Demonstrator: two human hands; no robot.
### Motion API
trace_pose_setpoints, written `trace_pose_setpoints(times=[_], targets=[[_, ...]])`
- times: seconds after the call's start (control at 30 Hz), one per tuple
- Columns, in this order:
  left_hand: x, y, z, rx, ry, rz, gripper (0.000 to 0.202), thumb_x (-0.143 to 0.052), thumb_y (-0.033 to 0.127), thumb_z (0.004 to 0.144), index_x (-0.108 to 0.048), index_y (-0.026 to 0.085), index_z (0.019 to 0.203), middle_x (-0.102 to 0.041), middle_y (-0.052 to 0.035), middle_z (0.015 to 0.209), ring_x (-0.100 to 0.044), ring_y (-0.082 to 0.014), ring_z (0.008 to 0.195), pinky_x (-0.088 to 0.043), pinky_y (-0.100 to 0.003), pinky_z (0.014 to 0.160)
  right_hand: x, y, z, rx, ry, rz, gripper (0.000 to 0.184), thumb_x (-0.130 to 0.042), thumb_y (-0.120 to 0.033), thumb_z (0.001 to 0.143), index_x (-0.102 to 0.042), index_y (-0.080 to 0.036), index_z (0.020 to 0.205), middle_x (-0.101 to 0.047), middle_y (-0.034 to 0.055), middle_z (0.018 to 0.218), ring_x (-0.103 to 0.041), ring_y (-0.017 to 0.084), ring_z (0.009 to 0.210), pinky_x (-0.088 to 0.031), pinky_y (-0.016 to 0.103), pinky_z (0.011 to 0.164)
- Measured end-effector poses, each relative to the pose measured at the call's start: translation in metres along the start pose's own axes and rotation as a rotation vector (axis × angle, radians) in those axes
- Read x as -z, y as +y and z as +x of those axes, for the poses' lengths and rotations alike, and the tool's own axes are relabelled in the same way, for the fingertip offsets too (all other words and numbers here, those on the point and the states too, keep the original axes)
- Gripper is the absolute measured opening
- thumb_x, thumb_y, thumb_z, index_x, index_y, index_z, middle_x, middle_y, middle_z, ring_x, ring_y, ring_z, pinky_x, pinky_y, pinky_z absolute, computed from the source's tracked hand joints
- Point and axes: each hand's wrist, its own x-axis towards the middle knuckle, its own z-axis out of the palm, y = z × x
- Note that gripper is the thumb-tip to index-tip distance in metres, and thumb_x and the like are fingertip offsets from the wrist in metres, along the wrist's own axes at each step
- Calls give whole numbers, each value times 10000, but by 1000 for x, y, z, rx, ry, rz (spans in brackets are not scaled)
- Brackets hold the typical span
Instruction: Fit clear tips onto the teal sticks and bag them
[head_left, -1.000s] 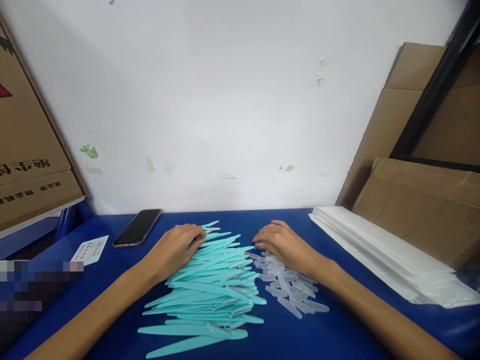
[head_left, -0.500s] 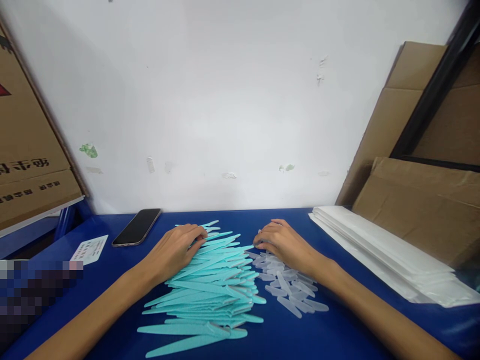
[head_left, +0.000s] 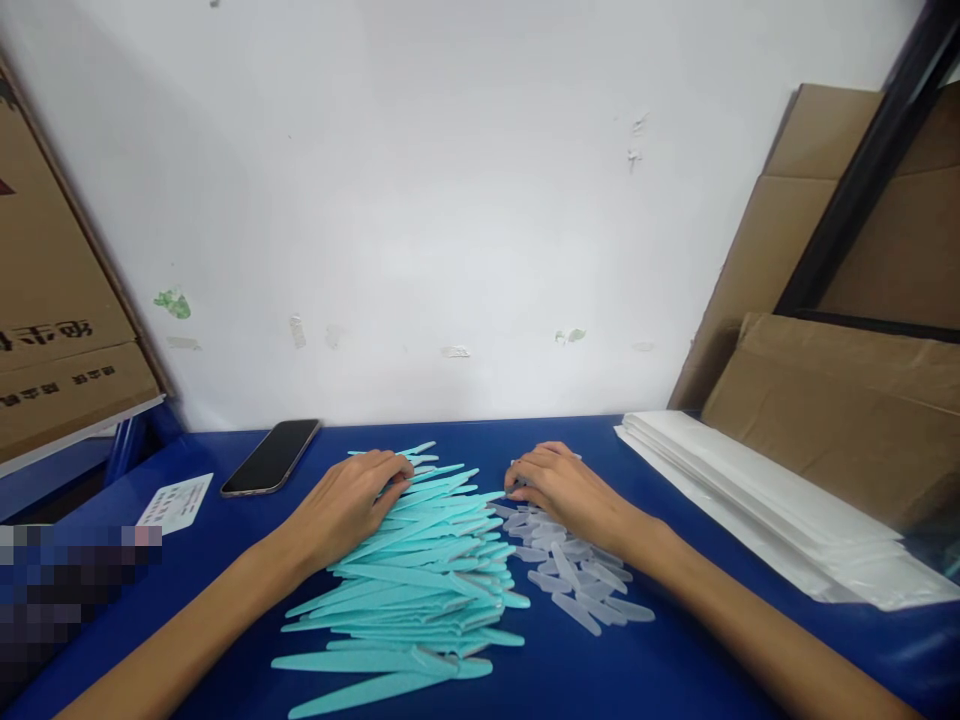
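Observation:
A long pile of teal eyebrow razors [head_left: 420, 580], thin and tapered with grey strips near their right ends, lies on the blue table [head_left: 600, 680]. My left hand [head_left: 367, 490] rests on the far left of this pile, fingers curled and thumb close to the index finger; what is under the fingertips is hidden. To the right is a heap of small translucent plastic caps [head_left: 570, 575]. Over its far end my right hand [head_left: 551, 485] is bent with its fingertips turned down towards the left. Anything inside those fingers is hidden.
A phone [head_left: 271, 458] and a white printed card [head_left: 176, 502] lie at the left. White folded plastic sheets [head_left: 750, 500] are stacked on the right, beside cardboard [head_left: 840, 410]. A cardboard box [head_left: 60, 260] stands far left, and a white wall [head_left: 450, 200] closes off the back.
The view has shifted very slightly. Both hands stay in nearly the same place, the right fingers moving only a little, and the piles look the same.

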Motion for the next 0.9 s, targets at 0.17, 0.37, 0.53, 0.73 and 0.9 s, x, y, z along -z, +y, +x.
trace_pose_setpoints(times=[0.17, 0.37, 0.53, 0.73, 0.9], targets=[[-1, -2, -1, -12, 14, 1, 241, -403, 324, 1047, -619, 220, 1027, -692, -41, 967, -635, -231, 853, -449, -334, 748, 0, 0, 0, -15, 4, 3, 151, -573, -298, 1019, -690, -215, 971, -761, 18, 974, -684, 210, 929, -393, 390, 946], [-3, -3, -1, -18, 39, 10, 234, -411, 323, 1052, -620, 219, 1041, -692, -42, 973, -635, -236, 871, -445, -345, 762, -3, 2, 0, 6, 27, 2, 157, -556, -309, 1028, -669, -215, 973, -755, 11, 963, -676, 190, 880, -381, 400, 974], [-1, -2, 0, -40, 93, 31, 221, -425, 318, 1056, -621, 217, 1046, -694, -34, 960, -628, -228, 843, -432, -375, 799, -2, 3, -2, 1, 90, 42, 140, -488, -284, 1058, -611, -219, 1043, -751, 13, 983, -680, 179, 851, -378, 421, 1009], [4, 7, -2, -127, 206, 26, 201, -433, 278, 1061, -618, 206, 1086, -693, -45, 1006, -630, -217, 881, -424, -366, 806, 6, 0, -2, -117, 202, 62, 167, -464, -303, 1060, -607, -237, 1004, -745, 2, 907, -677, 188, 874, -464, 354, 875], [5, 18, -1, -153, 228, 30, 196, -433, 243, 1058, -623, 200, 1078, -699, -48, 1005, -628, -209, 861, -419, -362, 793, 16, 1, -2, -105, 190, -5, 201, -500, -326, 1045, -673, -232, 1005, -752, 23, 929, -690, 200, 868, -473, 350, 841]])
